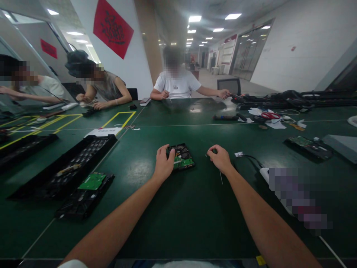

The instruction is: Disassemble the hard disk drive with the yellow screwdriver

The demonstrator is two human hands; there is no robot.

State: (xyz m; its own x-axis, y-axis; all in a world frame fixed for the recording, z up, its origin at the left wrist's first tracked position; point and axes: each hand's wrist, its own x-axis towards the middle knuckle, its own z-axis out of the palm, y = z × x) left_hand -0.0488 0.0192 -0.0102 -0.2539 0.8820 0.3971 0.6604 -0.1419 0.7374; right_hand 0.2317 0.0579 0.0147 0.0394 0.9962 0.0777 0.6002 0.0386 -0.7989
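Flat, four-sided white lamps on the grey ceiling shine down, but the room looks a bit dim. The wide, dark green table has pale shiny patches. The picture's sides look stretched and leaning.

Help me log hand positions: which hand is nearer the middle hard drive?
Left. The left hand holds the hard drive by its left edge; the right hand is apart, to its right, with a thin tool.
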